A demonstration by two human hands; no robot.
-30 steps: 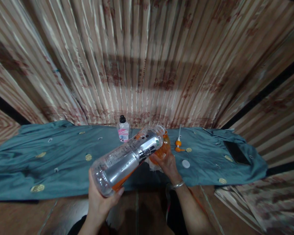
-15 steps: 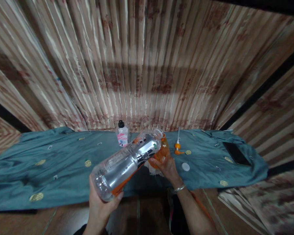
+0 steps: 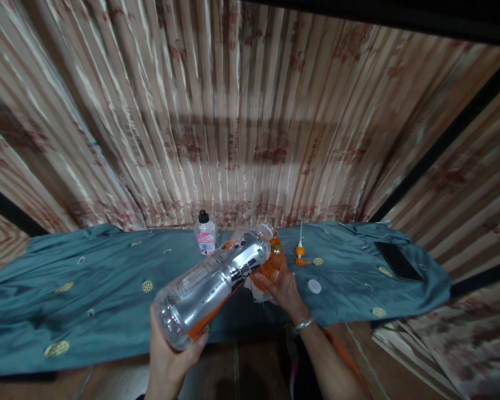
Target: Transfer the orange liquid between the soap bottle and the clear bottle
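Clear bottle (image 3: 219, 283): tilted over cloth (image 3: 116, 300), base clamped in fingers of left hand (image 3: 170, 353), mouth at orange bottle's (image 3: 274, 262) neck | Orange bottle: clasped by right hand's (image 3: 284, 289) fingers | Judged done: pump head (image 3: 300, 253) detached, laid beside white disc (image 3: 314, 286) | Left: pump head unfitted; flow indiscernible

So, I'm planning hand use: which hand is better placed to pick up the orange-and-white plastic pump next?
Probably the right hand: it is nearer the pump, though it grips the translucent orange plastic bottle. The left hand is farther off, holding the clear plastic bottle with a silver label.
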